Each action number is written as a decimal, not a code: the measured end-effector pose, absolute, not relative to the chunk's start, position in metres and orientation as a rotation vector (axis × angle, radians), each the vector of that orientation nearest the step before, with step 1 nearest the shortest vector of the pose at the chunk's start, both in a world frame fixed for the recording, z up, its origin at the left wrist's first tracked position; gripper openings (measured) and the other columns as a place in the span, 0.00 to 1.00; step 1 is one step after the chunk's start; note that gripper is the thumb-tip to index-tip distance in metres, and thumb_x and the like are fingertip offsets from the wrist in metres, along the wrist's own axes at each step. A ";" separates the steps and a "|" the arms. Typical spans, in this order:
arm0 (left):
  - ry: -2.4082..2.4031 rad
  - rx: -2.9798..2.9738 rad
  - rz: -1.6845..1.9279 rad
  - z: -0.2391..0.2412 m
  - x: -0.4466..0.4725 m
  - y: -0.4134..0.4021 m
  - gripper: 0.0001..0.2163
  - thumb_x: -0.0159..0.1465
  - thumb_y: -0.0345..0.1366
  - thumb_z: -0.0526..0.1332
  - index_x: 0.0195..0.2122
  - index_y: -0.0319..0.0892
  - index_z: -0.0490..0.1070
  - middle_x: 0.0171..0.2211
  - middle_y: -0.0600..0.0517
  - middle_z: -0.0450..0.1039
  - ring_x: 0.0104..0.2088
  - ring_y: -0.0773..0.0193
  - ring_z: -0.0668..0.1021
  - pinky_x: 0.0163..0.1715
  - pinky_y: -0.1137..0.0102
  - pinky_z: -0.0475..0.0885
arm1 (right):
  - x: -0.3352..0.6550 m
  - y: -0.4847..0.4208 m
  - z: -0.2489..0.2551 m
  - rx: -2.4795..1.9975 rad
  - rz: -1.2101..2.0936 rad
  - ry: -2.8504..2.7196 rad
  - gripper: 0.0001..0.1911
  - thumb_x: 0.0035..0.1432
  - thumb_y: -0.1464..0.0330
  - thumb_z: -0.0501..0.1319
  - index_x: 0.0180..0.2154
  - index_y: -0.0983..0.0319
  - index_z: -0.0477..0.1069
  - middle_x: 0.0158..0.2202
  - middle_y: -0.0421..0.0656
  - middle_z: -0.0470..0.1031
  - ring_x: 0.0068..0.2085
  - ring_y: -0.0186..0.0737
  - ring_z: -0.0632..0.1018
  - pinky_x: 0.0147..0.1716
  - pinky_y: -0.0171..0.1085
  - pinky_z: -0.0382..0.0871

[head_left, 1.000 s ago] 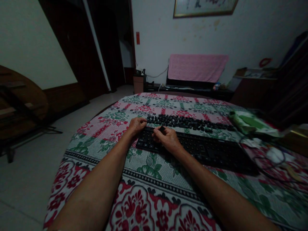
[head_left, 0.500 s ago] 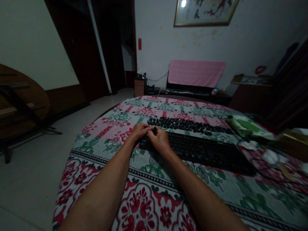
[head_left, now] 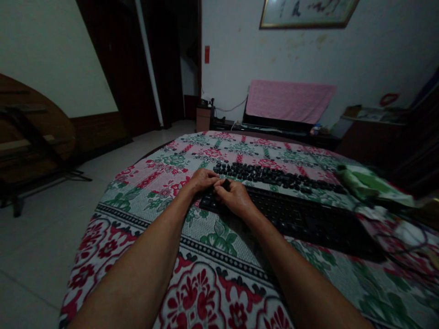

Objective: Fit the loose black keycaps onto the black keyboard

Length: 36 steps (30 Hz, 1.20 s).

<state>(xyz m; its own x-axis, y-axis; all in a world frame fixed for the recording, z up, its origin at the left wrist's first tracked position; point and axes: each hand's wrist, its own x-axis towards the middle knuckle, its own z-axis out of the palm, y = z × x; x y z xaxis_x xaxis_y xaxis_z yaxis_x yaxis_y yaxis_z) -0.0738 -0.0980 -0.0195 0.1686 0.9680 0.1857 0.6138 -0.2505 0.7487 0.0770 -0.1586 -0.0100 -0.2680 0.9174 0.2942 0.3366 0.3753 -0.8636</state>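
A black computer keyboard (head_left: 308,219) lies slanted on the patterned tablecloth, with many key positions along its middle looking bare of caps. At its far left corner, my left hand (head_left: 203,179) is closed, fingers together against the keyboard's edge; its fingertips are partly hidden. Right beside it, my right hand (head_left: 235,196) pinches a small black object (head_left: 226,184) above the left end of the keys. Its exact kind is too dark to make out. Behind the keyboard, a long band of loose black keycaps (head_left: 270,175) is spread on the cloth.
A green and white packet (head_left: 370,185) lies at the right, near crumpled white tissue (head_left: 409,234) and a dark cable (head_left: 401,251). The floral tablecloth (head_left: 151,203) covers the round table. Farther back, a pink cloth (head_left: 290,101) hangs over a dark screen on a low cabinet.
The view has turned slightly left and down, so the scene sits further right. Both hands stay at the keyboard's left end, the right still pinching the small black object.
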 end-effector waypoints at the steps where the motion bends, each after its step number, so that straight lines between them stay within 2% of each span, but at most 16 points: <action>1: 1.489 1.930 0.891 -0.019 -0.074 -0.098 0.15 0.51 0.42 0.60 0.34 0.38 0.78 0.28 0.51 0.77 0.29 0.64 0.75 0.26 0.75 0.66 | 0.076 -0.158 -0.011 -1.092 0.911 -1.768 0.07 0.52 0.66 0.56 0.30 0.62 0.70 0.23 0.38 0.73 0.21 0.32 0.71 0.21 0.30 0.64; 5: 1.484 1.907 0.892 -0.020 -0.075 -0.097 0.15 0.50 0.41 0.60 0.32 0.36 0.79 0.24 0.51 0.75 0.25 0.66 0.73 0.23 0.75 0.64 | 0.072 -0.162 -0.008 -1.090 1.058 -1.668 0.05 0.50 0.69 0.56 0.31 0.62 0.69 0.24 0.39 0.73 0.21 0.31 0.72 0.20 0.30 0.65; 13: 1.496 1.883 0.902 -0.022 -0.075 -0.095 0.15 0.50 0.41 0.61 0.33 0.37 0.78 0.24 0.52 0.75 0.25 0.66 0.73 0.22 0.76 0.64 | 0.073 -0.167 0.002 -1.058 1.199 -1.701 0.05 0.51 0.72 0.54 0.29 0.62 0.67 0.24 0.38 0.73 0.22 0.30 0.73 0.21 0.29 0.66; 23: 1.429 1.857 0.949 -0.025 -0.077 -0.097 0.17 0.49 0.43 0.60 0.34 0.35 0.78 0.26 0.50 0.76 0.27 0.64 0.75 0.24 0.75 0.67 | 0.078 -0.167 0.003 -0.939 0.871 -1.961 0.05 0.52 0.68 0.59 0.32 0.63 0.70 0.23 0.38 0.73 0.26 0.34 0.73 0.27 0.32 0.66; 29: 1.394 1.849 0.959 -0.027 -0.076 -0.097 0.14 0.49 0.40 0.60 0.32 0.36 0.78 0.26 0.50 0.76 0.26 0.66 0.75 0.23 0.76 0.67 | 0.075 -0.166 0.001 -0.937 0.802 -1.986 0.07 0.52 0.67 0.60 0.32 0.63 0.72 0.24 0.39 0.73 0.26 0.33 0.72 0.28 0.32 0.64; 36: 1.408 1.813 0.969 -0.023 -0.075 -0.099 0.15 0.49 0.41 0.61 0.32 0.35 0.78 0.25 0.50 0.75 0.27 0.65 0.75 0.23 0.77 0.67 | 0.079 -0.162 0.001 -0.913 0.818 -1.963 0.09 0.53 0.66 0.58 0.34 0.63 0.72 0.26 0.40 0.74 0.27 0.34 0.72 0.28 0.32 0.65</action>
<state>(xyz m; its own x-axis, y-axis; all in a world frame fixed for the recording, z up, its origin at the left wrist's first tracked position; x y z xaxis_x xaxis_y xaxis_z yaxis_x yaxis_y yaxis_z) -0.0753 -0.0991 -0.0233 0.1551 0.9739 0.1658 0.5030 -0.2223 0.8352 0.0786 -0.1624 0.0013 -0.4159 0.8213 0.3905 0.3012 0.5295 -0.7930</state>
